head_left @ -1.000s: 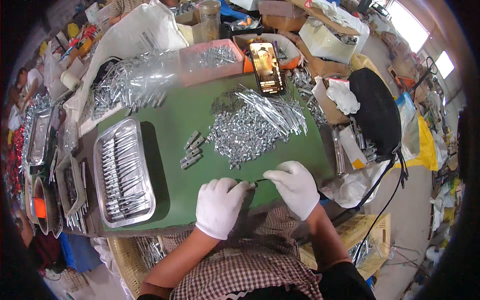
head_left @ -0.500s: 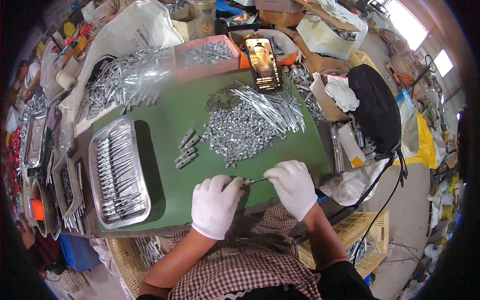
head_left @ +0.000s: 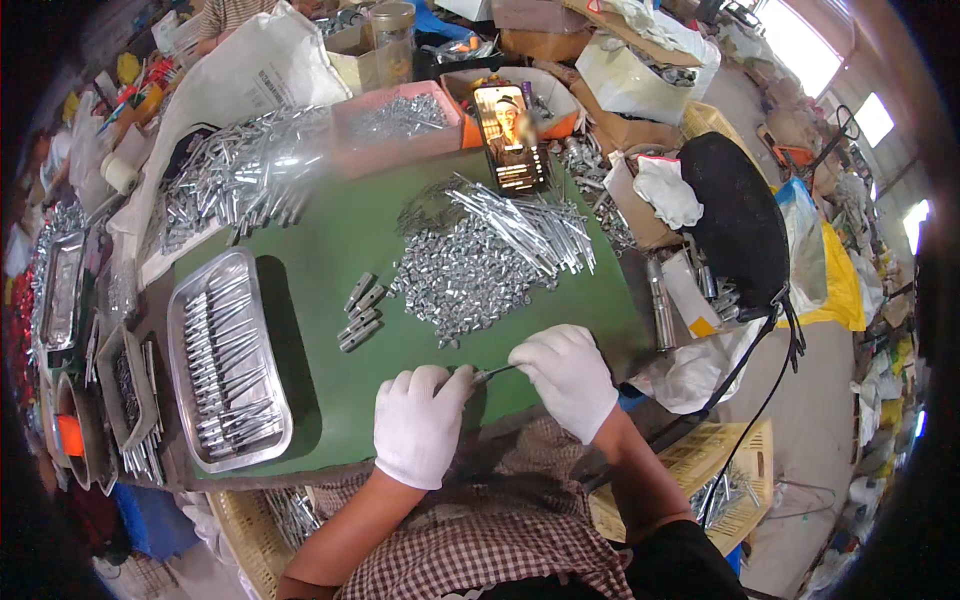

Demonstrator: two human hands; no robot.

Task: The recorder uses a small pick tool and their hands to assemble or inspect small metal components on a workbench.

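Observation:
Both of my hands wear white gloves and meet over the near edge of the green table. My left hand grips a small metal cap, and my right hand holds a thin metal rod whose tip points into that cap. Just beyond my hands lies a heap of small silver caps, with a bundle of long metal rods behind it. Several finished pieces lie in a short row to the left of the heap.
A steel tray with several assembled rods sits at the left. A phone stands propped at the table's far edge beside a pink box of parts. A plastic bag of metal tubes lies at back left. Black bag and cardboard boxes crowd the right.
My hands stay at the same spot on the table's near edge, keeping the rod and cap together. The view has shifted slightly; nothing else has moved.

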